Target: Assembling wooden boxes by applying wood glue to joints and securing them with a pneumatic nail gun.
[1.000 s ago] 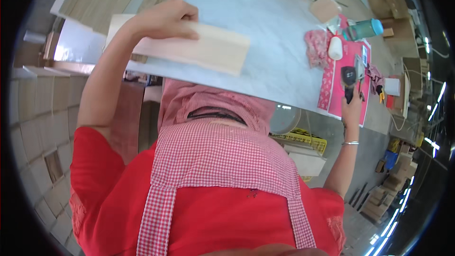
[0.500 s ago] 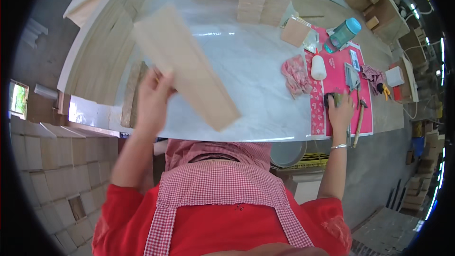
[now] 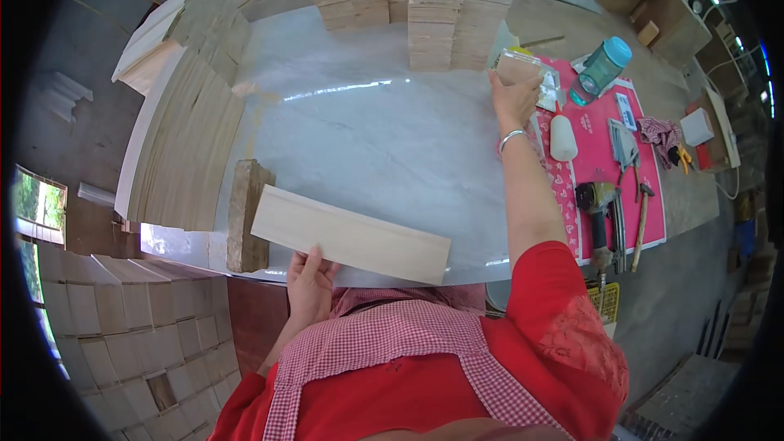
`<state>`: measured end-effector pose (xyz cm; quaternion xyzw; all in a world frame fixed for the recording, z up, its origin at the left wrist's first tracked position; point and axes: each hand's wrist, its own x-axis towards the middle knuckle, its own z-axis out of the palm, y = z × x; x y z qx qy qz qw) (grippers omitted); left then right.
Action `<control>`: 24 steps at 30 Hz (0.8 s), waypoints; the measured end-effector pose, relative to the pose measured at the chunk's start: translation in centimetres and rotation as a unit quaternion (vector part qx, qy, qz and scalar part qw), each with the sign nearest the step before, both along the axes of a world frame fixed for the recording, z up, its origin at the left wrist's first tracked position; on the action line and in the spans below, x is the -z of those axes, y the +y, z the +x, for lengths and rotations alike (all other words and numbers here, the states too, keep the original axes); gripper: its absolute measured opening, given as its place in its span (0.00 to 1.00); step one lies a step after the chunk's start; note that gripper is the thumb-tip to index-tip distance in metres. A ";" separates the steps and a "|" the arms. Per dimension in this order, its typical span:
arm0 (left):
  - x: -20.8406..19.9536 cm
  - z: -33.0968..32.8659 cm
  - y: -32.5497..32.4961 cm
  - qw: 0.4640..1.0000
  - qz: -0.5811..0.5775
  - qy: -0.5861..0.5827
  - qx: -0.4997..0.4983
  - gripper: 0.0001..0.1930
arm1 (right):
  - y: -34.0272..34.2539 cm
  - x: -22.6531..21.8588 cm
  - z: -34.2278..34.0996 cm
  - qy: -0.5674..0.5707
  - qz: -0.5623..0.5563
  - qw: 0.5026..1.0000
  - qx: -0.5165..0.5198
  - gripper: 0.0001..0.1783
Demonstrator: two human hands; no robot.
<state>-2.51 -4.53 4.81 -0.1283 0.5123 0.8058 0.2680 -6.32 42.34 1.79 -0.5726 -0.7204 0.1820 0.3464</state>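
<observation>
My left hand grips the lower edge of a long pale wooden board, its thumb on the top face. The board lies tilted at the table's near edge, its left end against a rough wooden block. At the far right of the tabletop, my right hand is closed around a small square box, clear at the rim with a tan face. A nail gun lies on the pink mat, away from both hands. My right forearm hides most of the pink cloth.
Stacked boards stand along the left side, and block piles at the back. The mat also carries a white glue bottle, a blue-lidded water bottle and a hammer. Wooden pieces are stacked below left.
My left hand has lowered the board toward the near edge and turned it nearly level. My right hand has left the nail gun and moved up and left to the square box.
</observation>
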 end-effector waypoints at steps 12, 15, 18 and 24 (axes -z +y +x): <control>0.7 1.2 -3.4 0.978 0.024 -0.147 0.146 0.08 | 1.3 -1.3 4.7 0.094 0.048 0.989 -0.107 0.57; 0.0 2.1 -3.7 0.974 0.024 -0.144 0.172 0.07 | 3.2 -0.3 5.8 0.086 0.064 0.989 -0.099 0.57; -0.4 2.6 -3.9 0.974 0.025 -0.133 0.183 0.07 | 3.5 0.5 5.8 0.083 0.106 0.989 -0.063 0.56; -2.4 1.8 -2.5 0.892 -0.138 0.236 0.359 0.13 | -9.6 -3.7 7.6 0.307 -0.027 0.926 -0.217 0.45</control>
